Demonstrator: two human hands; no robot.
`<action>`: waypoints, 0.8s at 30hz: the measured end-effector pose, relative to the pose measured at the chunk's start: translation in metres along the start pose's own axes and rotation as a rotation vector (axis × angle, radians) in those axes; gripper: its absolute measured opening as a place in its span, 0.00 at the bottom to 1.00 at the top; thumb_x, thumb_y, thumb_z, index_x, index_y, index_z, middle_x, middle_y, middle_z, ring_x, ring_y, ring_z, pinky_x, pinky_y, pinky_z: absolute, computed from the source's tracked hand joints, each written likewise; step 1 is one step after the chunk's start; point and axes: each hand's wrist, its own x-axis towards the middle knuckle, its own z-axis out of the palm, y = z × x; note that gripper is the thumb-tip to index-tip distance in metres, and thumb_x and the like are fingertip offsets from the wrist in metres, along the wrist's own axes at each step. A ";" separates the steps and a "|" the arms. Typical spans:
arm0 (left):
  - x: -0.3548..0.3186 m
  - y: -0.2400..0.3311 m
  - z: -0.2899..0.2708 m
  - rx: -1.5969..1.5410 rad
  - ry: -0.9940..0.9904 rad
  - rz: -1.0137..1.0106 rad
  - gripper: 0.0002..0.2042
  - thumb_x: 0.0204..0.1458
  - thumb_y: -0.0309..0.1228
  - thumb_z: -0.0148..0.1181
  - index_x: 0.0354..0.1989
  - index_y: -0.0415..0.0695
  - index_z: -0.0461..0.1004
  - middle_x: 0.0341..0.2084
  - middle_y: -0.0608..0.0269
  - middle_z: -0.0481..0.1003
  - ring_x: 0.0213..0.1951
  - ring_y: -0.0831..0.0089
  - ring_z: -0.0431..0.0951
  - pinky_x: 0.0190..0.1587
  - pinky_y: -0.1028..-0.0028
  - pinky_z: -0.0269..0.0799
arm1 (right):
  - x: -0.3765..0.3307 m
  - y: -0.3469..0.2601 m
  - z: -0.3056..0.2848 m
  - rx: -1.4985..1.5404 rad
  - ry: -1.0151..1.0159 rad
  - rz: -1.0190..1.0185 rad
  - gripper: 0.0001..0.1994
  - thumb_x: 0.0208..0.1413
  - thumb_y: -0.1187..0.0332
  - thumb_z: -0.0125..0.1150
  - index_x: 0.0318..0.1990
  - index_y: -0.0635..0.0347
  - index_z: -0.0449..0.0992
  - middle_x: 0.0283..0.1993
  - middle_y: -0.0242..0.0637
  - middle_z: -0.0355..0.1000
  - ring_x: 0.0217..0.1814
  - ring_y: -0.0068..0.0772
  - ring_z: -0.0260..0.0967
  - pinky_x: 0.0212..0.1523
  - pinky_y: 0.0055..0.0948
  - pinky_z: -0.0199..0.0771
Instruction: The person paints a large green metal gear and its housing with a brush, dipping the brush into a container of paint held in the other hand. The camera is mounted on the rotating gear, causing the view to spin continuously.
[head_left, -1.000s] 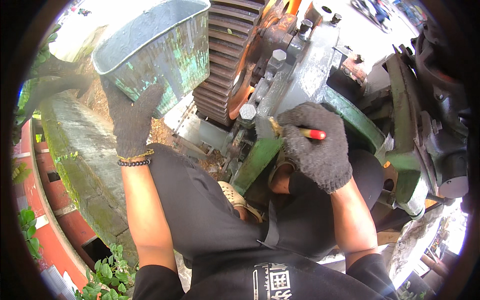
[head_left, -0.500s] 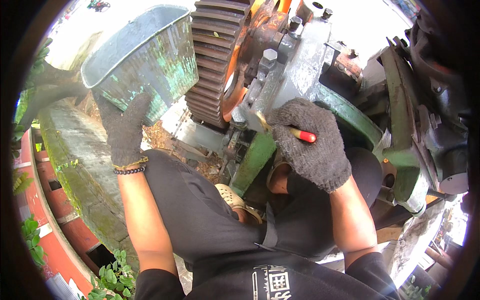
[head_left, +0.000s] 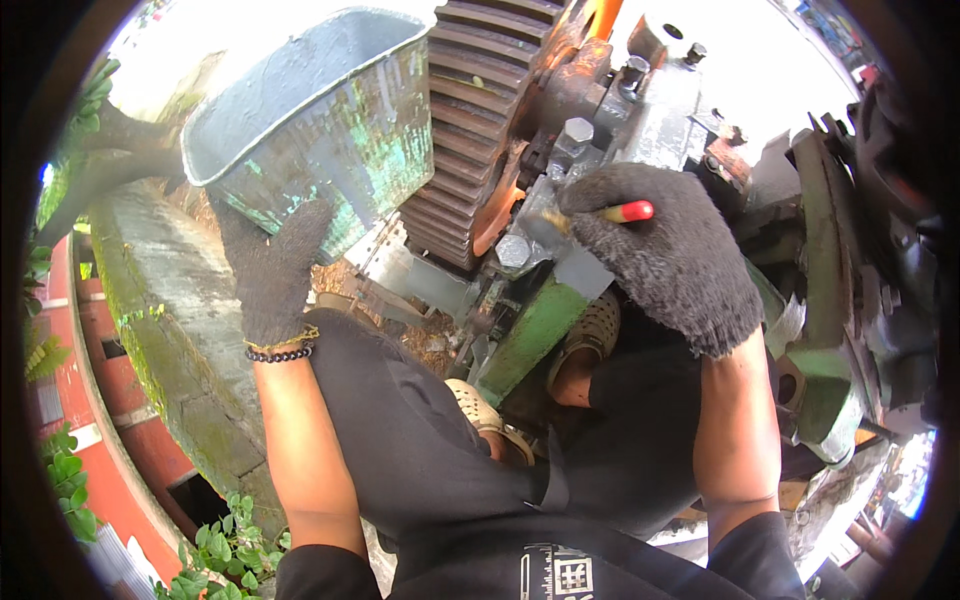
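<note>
Brush: The brush [head_left: 630,212] is held in the right hand [head_left: 672,255], its red handle end showing beside the glove and its bristles directed left, over the machine's bolted edge.
Right fingers: They are clamped on the brush handle, though part of the grip is hidden by the glove.
Bucket: The bucket [head_left: 350,150] is held aloft in the left hand [head_left: 272,275], canted, in front of the gear wheel [head_left: 468,135]; whether the two touch cannot be told. Its inner wall is coated grey, but the amount of paint inside cannot be judged.
Left fingers: They are clamped on the bucket's lower corner, the thumb laid against the near wall and the rest largely hidden.
Bolt head: The grey bolt head [head_left: 513,251] is seen just beside the bristles; contact with the metal cannot be confirmed through the blur.
Green beam: Grey is seen at the upper end of the green beam [head_left: 528,345], while green is left showing below.
Painting step: Grey paint is judged to be being brushed around the bolts.
Next stroke: Short, controlled strokes seem called for at the bolt's base, with the bucket kept steady against spilling.
</note>
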 end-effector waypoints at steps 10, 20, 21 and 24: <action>-0.012 0.018 0.005 0.157 -0.003 -0.022 0.26 0.55 0.19 0.70 0.64 0.38 0.75 0.56 0.60 0.75 0.51 0.74 0.78 0.51 0.73 0.78 | 0.000 0.021 0.006 0.183 0.011 0.045 0.12 0.58 0.70 0.72 0.48 0.64 0.85 0.48 0.47 0.84 0.48 0.48 0.83 0.52 0.39 0.81; -0.024 -0.017 -0.022 0.729 0.012 0.016 0.29 0.44 0.37 0.80 0.56 0.41 0.80 0.48 0.58 0.85 0.48 0.67 0.85 0.54 0.64 0.81 | 0.004 0.007 -0.010 0.306 -0.081 0.282 0.14 0.57 0.71 0.76 0.48 0.65 0.85 0.48 0.42 0.85 0.47 0.35 0.82 0.51 0.36 0.81; -0.023 -0.021 -0.021 0.728 0.007 0.021 0.29 0.44 0.37 0.80 0.56 0.41 0.80 0.48 0.58 0.85 0.48 0.67 0.85 0.54 0.63 0.80 | 0.003 0.005 -0.013 0.348 -0.085 0.344 0.13 0.56 0.71 0.76 0.48 0.65 0.85 0.48 0.42 0.85 0.47 0.34 0.82 0.51 0.36 0.81; -0.015 -0.030 -0.009 0.719 -0.022 0.034 0.30 0.44 0.38 0.80 0.56 0.41 0.79 0.48 0.57 0.85 0.49 0.66 0.84 0.55 0.63 0.80 | -0.003 0.002 -0.013 0.460 0.025 0.442 0.14 0.56 0.73 0.76 0.49 0.67 0.84 0.49 0.43 0.84 0.47 0.34 0.82 0.51 0.35 0.81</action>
